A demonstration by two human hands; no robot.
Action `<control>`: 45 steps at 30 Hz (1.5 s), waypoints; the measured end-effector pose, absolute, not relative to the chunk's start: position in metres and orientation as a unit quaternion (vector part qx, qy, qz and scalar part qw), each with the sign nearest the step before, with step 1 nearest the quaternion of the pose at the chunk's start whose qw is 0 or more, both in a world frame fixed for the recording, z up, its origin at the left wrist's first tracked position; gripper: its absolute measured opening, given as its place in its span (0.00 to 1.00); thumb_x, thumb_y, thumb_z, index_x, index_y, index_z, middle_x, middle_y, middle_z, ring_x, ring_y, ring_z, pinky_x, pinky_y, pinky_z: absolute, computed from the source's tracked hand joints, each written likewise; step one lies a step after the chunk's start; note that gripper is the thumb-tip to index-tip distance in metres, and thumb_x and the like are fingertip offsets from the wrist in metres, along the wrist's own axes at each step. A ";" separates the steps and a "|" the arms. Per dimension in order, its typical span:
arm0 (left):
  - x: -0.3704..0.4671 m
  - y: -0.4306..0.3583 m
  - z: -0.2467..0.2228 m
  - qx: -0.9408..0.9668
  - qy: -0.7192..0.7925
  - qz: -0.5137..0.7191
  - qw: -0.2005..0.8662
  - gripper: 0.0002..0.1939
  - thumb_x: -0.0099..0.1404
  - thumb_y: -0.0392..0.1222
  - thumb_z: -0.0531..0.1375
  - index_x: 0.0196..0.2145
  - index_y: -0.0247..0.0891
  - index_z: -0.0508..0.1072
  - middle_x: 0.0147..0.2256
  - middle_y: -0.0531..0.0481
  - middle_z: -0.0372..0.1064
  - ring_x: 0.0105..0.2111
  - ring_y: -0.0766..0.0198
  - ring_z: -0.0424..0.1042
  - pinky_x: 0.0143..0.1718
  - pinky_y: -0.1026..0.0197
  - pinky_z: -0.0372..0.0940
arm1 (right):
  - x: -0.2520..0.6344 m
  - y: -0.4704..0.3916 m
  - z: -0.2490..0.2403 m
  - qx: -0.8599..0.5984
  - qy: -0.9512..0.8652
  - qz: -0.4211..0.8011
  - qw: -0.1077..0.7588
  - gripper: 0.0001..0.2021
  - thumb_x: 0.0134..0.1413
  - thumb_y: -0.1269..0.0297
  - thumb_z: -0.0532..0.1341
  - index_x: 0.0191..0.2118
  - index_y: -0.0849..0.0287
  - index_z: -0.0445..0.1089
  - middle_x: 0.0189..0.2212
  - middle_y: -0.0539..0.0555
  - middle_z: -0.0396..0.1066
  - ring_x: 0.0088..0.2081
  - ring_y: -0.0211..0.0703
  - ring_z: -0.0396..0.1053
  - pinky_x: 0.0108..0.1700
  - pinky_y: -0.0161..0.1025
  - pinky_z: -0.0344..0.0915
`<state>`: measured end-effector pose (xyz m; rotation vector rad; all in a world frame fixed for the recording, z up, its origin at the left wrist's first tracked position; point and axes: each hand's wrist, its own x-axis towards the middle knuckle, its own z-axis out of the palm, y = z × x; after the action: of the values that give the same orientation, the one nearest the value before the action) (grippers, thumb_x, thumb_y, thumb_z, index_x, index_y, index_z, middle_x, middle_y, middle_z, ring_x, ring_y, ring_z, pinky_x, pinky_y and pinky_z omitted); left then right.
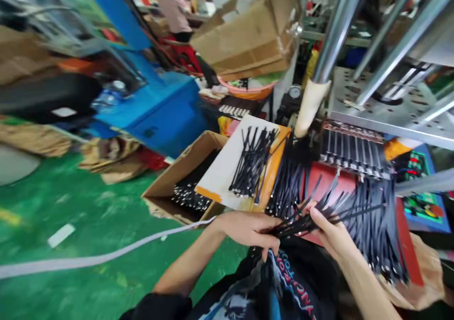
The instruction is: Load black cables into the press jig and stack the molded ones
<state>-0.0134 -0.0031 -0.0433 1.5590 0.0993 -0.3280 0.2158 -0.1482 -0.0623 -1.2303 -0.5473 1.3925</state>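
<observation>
In front of my body my left hand (250, 230) and my right hand (331, 230) hold a bundle of thin black strips (300, 225) that look like cable ties. My left fingers are wrapped round one end, and my right thumb and fingers grip the other part, where the loose ends fan out. A spread of similar strips (374, 220) lies on the red surface (328, 175) beside my right hand. Another pile (253, 161) rests on a white and orange board (222, 168), up and left of the bundle.
Below the board stands an open cardboard box (184, 168) with more black strips. A machine with metal rods (340, 26) and a metal plate (390, 107) rises at right. At left are a blue cabinet (159, 116) and green floor (88, 220). Another person (173, 7) is farther back.
</observation>
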 end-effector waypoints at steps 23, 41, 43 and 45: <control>-0.004 -0.029 -0.032 0.731 0.338 0.199 0.558 0.15 0.79 0.47 0.58 0.57 0.40 0.76 0.53 0.45 0.80 0.52 0.59 0.79 0.58 0.57 0.72 | 0.201 -0.192 -0.102 -0.821 -0.523 0.184 0.138 0.15 0.71 0.49 0.54 0.37 0.54 0.66 0.32 0.56 0.77 0.31 0.51 0.77 0.32 0.41 0.60; 0.026 -0.102 -0.086 0.511 0.289 -0.031 0.809 0.44 0.72 0.60 0.65 0.76 0.39 0.56 0.69 0.31 0.64 0.68 0.47 0.68 0.72 0.40 0.60 | 0.202 -0.208 -0.099 -0.855 -0.395 0.217 0.258 0.16 0.72 0.52 0.54 0.42 0.56 0.74 0.30 0.56 0.79 0.30 0.49 0.76 0.35 0.40 0.62; 0.019 -0.095 -0.082 0.539 0.299 -0.044 0.786 0.42 0.72 0.59 0.66 0.75 0.40 0.59 0.67 0.31 0.67 0.66 0.47 0.71 0.71 0.38 0.62 | 0.203 -0.205 -0.100 -0.869 -0.376 0.190 0.258 0.18 0.71 0.51 0.54 0.45 0.58 0.76 0.31 0.58 0.80 0.30 0.51 0.77 0.34 0.41 0.63; 0.017 -0.091 -0.080 0.526 0.297 -0.056 0.795 0.42 0.71 0.60 0.66 0.74 0.40 0.60 0.67 0.31 0.68 0.66 0.47 0.71 0.71 0.39 0.62 | 0.201 -0.209 -0.094 -0.856 -0.365 0.211 0.299 0.18 0.71 0.50 0.55 0.44 0.58 0.76 0.29 0.56 0.79 0.28 0.48 0.75 0.33 0.40 0.63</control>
<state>0.0173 -0.0912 -0.0804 1.1315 0.6384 -0.1207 0.2013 -0.2092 -0.0938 -2.2736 -0.9681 0.5615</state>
